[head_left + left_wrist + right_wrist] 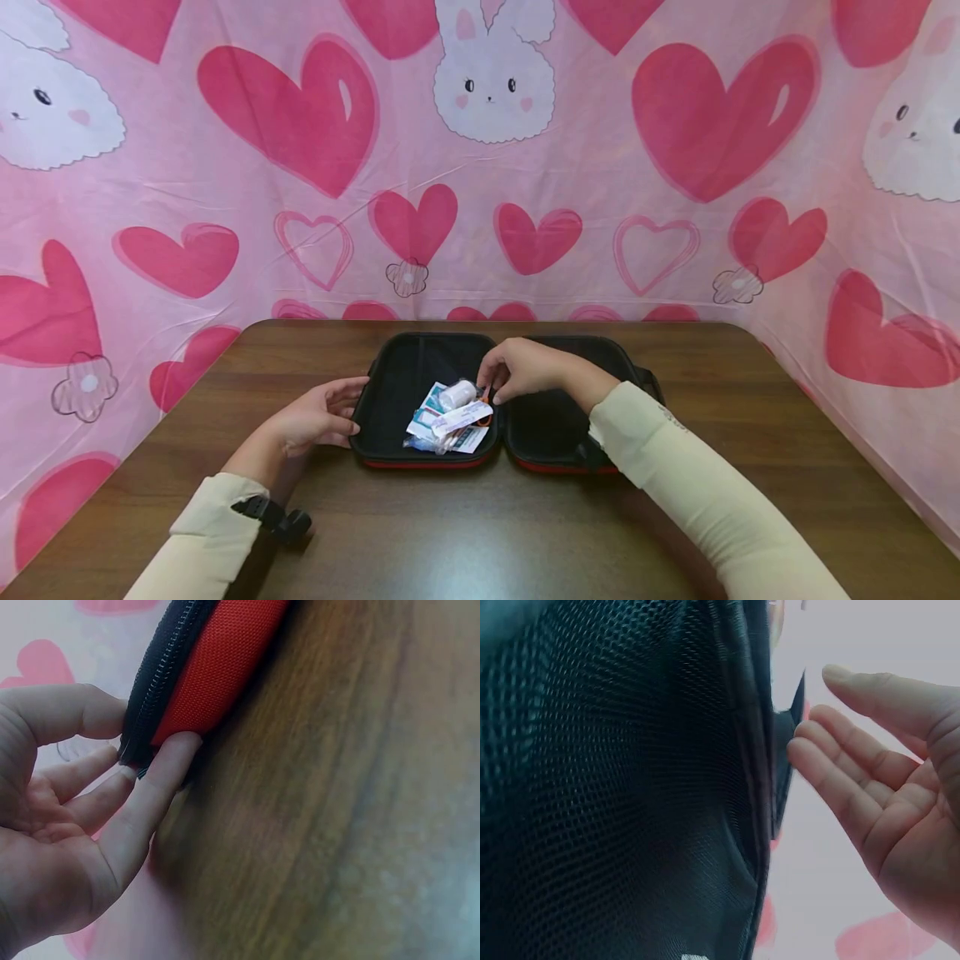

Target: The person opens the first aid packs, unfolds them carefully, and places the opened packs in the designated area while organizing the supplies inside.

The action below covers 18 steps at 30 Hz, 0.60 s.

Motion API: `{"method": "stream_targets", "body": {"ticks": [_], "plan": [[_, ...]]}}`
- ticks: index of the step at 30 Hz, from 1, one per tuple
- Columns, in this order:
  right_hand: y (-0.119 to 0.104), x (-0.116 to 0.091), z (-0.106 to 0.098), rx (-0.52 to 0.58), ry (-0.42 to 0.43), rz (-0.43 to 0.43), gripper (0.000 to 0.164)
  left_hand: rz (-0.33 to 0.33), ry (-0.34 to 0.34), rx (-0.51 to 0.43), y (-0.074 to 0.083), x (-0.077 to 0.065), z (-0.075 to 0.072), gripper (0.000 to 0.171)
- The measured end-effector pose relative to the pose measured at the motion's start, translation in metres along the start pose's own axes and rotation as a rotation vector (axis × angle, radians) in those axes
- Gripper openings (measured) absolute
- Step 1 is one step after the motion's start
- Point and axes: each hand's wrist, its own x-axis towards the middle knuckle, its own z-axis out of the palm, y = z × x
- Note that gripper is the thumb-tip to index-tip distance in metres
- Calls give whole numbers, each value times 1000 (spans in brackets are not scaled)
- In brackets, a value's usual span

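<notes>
A black zip case (386, 350) with red outer sides lies unfolded on the table. Its left half holds a small heap: a white bandage roll (458, 394), a white paper packet (461, 418), teal-and-white packets and small orange-handled scissors (485, 419). At the case's left edge, my left hand (321, 417) grips the rim; in the left wrist view its thumb and fingers meet the red side and zipper. My right hand (525, 371) is over the hinge, fingertips beside the scissors. In the right wrist view, nothing shows between its parted thumb and fingers.
Brown wood-grain table (465, 533) surrounds the case. The right half has a black mesh lining (630, 787), and a handle (648, 382) juts from its right side. Behind stands a pink curtain (480, 175) with hearts and rabbits.
</notes>
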Motion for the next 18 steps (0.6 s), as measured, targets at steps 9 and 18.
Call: {"method": "stream_targets", "body": {"ticks": [9,18], "plan": [[-6,11,13,41,-89,-26,23,-11,-15,-2,2,-6,2,83],[-9,15,18,-22,-130,1,24,-13,-11,15,3,-9,4,84]]}}
